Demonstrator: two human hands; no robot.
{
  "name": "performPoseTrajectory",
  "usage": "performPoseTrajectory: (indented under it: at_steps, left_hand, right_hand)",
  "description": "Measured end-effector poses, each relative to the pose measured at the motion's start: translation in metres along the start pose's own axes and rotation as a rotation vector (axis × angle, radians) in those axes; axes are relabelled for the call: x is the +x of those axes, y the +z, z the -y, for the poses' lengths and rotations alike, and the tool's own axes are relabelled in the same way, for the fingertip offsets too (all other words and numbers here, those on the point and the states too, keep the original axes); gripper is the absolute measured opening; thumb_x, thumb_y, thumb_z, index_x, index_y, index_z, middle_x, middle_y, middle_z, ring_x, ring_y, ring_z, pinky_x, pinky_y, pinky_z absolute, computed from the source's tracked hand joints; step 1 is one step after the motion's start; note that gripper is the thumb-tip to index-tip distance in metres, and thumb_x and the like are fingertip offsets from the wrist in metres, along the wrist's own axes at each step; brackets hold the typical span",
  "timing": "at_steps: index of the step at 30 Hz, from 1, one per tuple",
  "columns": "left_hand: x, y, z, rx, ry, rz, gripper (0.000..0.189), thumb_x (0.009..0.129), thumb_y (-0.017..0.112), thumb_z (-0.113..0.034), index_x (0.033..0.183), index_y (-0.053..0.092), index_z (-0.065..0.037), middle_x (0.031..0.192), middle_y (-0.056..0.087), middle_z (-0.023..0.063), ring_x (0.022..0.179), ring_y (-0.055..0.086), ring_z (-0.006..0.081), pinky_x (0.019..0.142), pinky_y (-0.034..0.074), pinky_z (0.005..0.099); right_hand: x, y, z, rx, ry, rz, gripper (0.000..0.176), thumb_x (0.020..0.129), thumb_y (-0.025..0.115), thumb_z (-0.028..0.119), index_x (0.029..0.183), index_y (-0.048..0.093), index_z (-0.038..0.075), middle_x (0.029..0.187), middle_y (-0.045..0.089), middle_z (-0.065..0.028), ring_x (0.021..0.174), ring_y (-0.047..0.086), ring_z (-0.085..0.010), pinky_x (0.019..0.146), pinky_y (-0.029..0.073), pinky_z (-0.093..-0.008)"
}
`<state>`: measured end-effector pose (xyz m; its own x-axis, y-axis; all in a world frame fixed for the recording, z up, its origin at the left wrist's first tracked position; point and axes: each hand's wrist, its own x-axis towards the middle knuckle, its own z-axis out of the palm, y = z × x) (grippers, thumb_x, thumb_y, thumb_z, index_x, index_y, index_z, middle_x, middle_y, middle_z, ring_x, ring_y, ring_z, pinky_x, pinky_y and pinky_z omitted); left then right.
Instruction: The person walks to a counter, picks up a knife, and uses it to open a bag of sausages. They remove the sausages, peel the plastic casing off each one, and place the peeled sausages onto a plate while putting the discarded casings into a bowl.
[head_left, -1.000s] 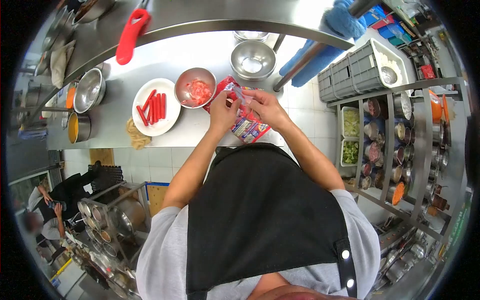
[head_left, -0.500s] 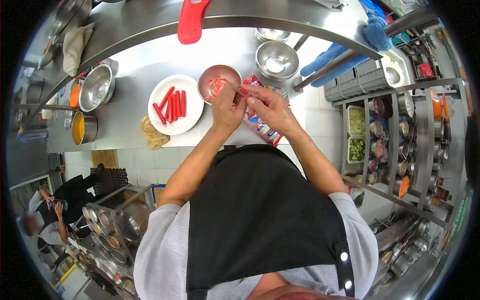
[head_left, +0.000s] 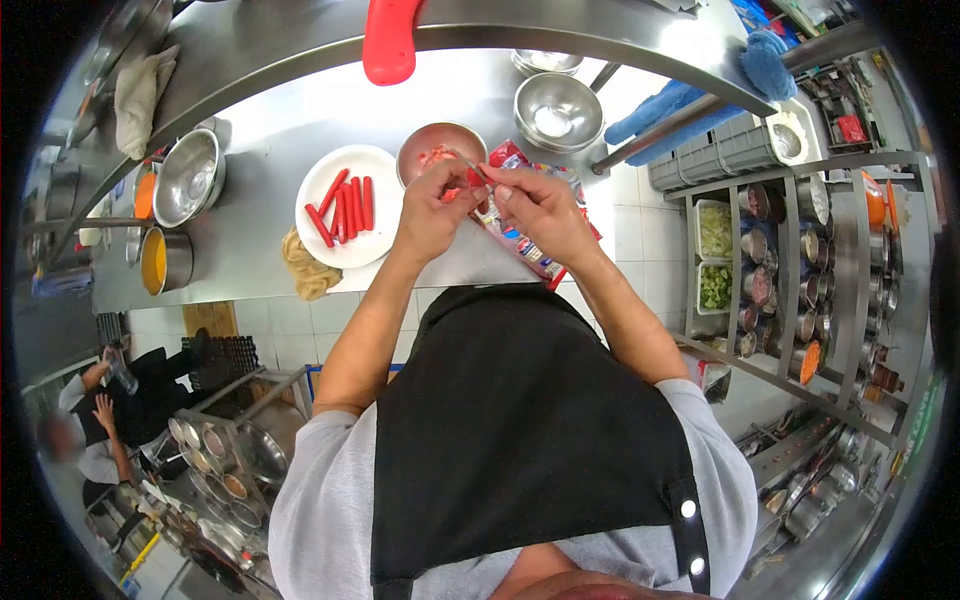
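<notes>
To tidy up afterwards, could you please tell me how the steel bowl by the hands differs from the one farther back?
The near bowl holds pinkish-red scraps; the far bowl looks empty. The left hand, pinching a red sausage with the right hand, overlaps the near bowl; the far bowl shows whole. Both are round, shiny steel.

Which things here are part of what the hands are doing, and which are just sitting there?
In use: left hand, right hand, the sausage pinched between them, packet under the hands, bowl of scraps, plate of sausages.
Lying about: steel bowl, red handle, blue cloth, grey crate, pot with orange contents.
</notes>
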<state>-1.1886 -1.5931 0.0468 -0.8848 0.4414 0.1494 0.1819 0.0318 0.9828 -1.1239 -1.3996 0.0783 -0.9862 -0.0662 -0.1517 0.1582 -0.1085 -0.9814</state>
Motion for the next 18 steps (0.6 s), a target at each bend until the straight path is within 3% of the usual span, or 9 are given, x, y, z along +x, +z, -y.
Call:
performPoseTrajectory:
  at_steps: [5, 8, 11, 14, 18]
  left_hand:
    - [0.000, 0.002, 0.024, -0.472, -0.229, -0.077, 0.024, 0.101, 0.066, 0.000, 0.125, 0.066, -0.001, 0.111, 0.073, 0.0059, 0.099, 0.069, 0.0151, 0.087, 0.055, 0.0283]
    - [-0.004, 0.009, 0.016, -0.859, -0.277, -0.096, 0.022, 0.105, 0.064, -0.011, 0.126, 0.067, -0.004, 0.107, 0.071, 0.0050, 0.092, 0.066, 0.0133, 0.080, 0.053, 0.0256]
    - [0.000, -0.005, 0.001, -1.084, -0.335, 0.015, 0.028, 0.106, 0.062, -0.023, 0.128, 0.066, -0.006, 0.100, 0.068, 0.0040, 0.080, 0.062, 0.0135, 0.067, 0.049, 0.0253]
    - [0.000, -0.010, 0.001, -1.146, -0.361, -0.016, 0.033, 0.106, 0.062, -0.030, 0.127, 0.065, -0.005, 0.095, 0.066, 0.0042, 0.074, 0.060, 0.0136, 0.059, 0.045, 0.0261]
    - [-0.001, -0.014, 0.024, -1.318, -0.243, -0.006, 0.028, 0.108, 0.059, -0.025, 0.123, 0.064, -0.003, 0.091, 0.065, 0.0044, 0.072, 0.059, 0.0131, 0.055, 0.044, 0.0250]
  right_hand:
    - [0.012, 0.007, -0.003, 0.131, 0.019, -0.024, 0.031, 0.107, 0.063, 0.008, 0.135, 0.072, 0.002, 0.087, 0.063, 0.0027, 0.072, 0.051, -0.0050, 0.061, 0.041, -0.0231]
    - [0.017, 0.009, -0.005, 0.253, 0.046, -0.016, 0.031, 0.108, 0.063, 0.010, 0.137, 0.071, 0.003, 0.083, 0.060, 0.0031, 0.064, 0.047, -0.0054, 0.055, 0.035, -0.0232]
    - [0.020, 0.008, -0.012, 0.329, 0.057, 0.009, 0.033, 0.108, 0.061, 0.011, 0.140, 0.068, 0.003, 0.081, 0.058, 0.0026, 0.060, 0.046, -0.0062, 0.052, 0.032, -0.0238]
    - [0.025, 0.007, -0.019, 0.338, 0.098, 0.038, 0.035, 0.109, 0.060, 0.012, 0.142, 0.066, 0.003, 0.081, 0.058, 0.0018, 0.059, 0.046, -0.0068, 0.051, 0.032, -0.0241]
    - [0.027, 0.013, -0.019, 0.257, 0.157, 0.029, 0.036, 0.109, 0.059, 0.012, 0.143, 0.065, 0.003, 0.082, 0.059, 0.0013, 0.060, 0.047, -0.0071, 0.051, 0.034, -0.0242]
